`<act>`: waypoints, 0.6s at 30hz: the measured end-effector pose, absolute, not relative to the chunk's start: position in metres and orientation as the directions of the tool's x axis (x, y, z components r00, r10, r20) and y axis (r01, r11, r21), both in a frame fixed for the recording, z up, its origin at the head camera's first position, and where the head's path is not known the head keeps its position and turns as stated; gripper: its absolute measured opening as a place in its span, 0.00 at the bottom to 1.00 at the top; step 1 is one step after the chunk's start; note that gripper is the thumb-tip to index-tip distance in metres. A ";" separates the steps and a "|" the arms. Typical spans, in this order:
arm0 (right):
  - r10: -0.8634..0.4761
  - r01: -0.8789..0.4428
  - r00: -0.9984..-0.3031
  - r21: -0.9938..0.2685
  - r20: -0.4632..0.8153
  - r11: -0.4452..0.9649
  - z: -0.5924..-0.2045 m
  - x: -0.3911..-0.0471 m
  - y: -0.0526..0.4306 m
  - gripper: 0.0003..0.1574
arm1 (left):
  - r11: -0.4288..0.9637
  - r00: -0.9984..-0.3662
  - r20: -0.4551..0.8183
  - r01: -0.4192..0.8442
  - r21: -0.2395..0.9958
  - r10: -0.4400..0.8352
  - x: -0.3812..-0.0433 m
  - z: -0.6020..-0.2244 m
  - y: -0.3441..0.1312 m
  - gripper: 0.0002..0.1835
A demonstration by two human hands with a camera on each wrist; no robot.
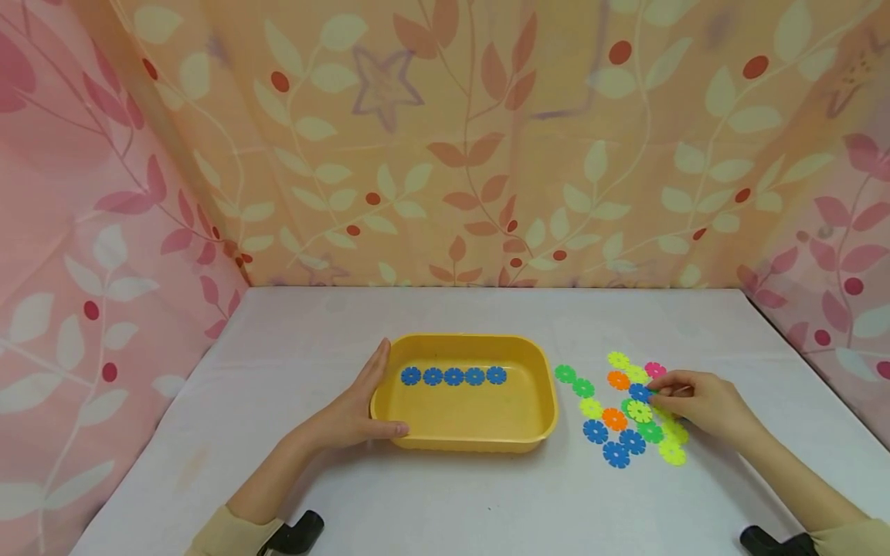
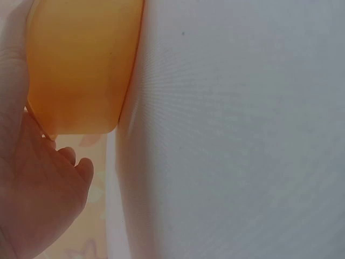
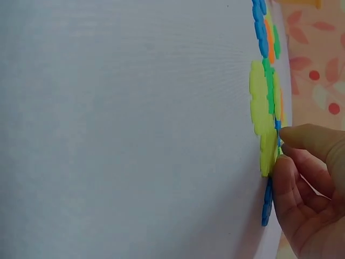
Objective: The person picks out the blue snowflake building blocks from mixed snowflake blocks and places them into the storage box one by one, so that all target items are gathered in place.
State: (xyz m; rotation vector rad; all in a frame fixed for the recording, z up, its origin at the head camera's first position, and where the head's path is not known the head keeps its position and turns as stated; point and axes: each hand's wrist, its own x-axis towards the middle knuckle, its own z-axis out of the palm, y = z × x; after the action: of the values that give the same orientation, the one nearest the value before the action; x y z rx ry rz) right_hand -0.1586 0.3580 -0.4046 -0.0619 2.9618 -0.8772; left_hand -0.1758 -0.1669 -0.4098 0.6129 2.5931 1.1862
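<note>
The left hand [image 1: 354, 409] grips the left end of a yellow plastic tray [image 1: 459, 442], its thumb on the near rim and its fingers along the far left side. Inside the tray, several blue notched plastic discs [image 1: 453, 377] lie in a row. In the left wrist view, the tray's wall [image 2: 81, 70] stands beside the hand [image 2: 43, 189]. To the tray's right, the right hand [image 1: 709, 401] pinches the edge of a blue notched disc [image 1: 640, 393] within a loose pile. The right wrist view shows its thumb and finger [image 3: 312, 140] at the disc's edge.
The pile spreads right of the tray: green discs [image 1: 582, 388], orange discs [image 1: 615, 419], yellow discs [image 1: 672, 452], a pink disc [image 1: 655, 371] and more blue discs [image 1: 616, 454]. A white cloth [image 1: 431, 502] covers the table. Patterned curtains [image 1: 487, 193] stand behind and at both sides.
</note>
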 end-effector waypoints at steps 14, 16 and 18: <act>-0.029 -0.027 -1.000 -0.481 0.004 0.876 -0.402 -0.156 0.352 0.20 | 0.575 -0.884 -0.019 0.287 0.767 0.467 -0.176 -0.410 -0.167 0.67; -0.032 -0.030 -0.999 -0.481 0.005 0.876 -0.401 -0.156 0.351 0.20 | 0.575 -0.884 -0.019 0.287 0.766 0.467 -0.176 -0.411 -0.168 0.67; -0.036 -0.037 -0.999 -0.479 0.012 0.877 -0.402 -0.156 0.350 0.19 | 0.576 -0.884 -0.020 0.286 0.766 0.467 -0.176 -0.411 -0.168 0.67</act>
State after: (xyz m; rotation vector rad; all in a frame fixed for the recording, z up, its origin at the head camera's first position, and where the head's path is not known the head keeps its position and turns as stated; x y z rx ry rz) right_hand -0.1561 0.3500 -0.4018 -0.0598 3.0458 -0.7770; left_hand -0.1762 -0.1678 -0.4113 0.6280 2.5878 1.1987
